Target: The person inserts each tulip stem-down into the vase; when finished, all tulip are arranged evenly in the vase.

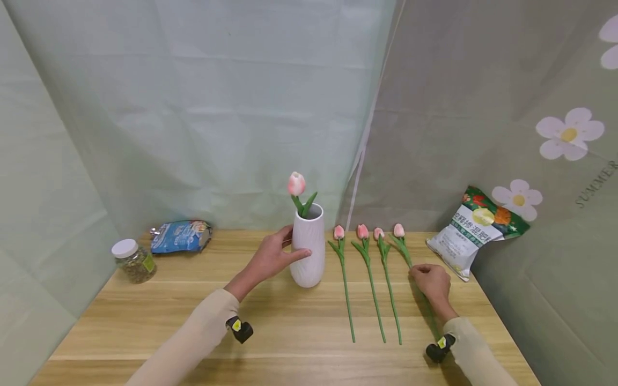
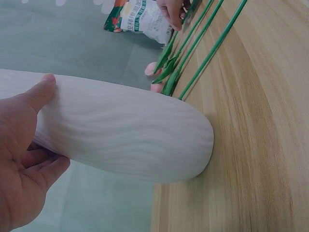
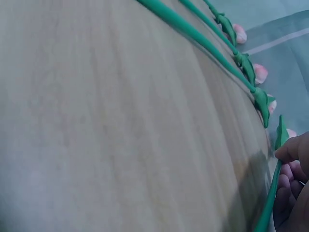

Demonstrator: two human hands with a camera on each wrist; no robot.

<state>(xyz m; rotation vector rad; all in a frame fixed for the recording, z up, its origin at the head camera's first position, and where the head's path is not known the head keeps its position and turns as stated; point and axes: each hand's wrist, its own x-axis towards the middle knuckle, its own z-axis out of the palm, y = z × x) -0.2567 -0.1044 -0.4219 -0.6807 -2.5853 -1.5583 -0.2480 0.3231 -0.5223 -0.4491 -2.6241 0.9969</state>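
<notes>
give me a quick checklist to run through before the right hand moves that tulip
1. Vase upright on the table: ok.
2. Left hand steadying the vase: ok, thumb in front, fingers behind.
3. Right hand gripping the rightmost tulip: ok, stem pinched below the leaves.
4. Room in the vase's mouth: ok, one tulip stands there with open space beside it.
5. Rightmost tulip fully clear of the table: cannot tell.
6. Its stem's lower end in plain sight: not ok, lost by the right wrist.
</notes>
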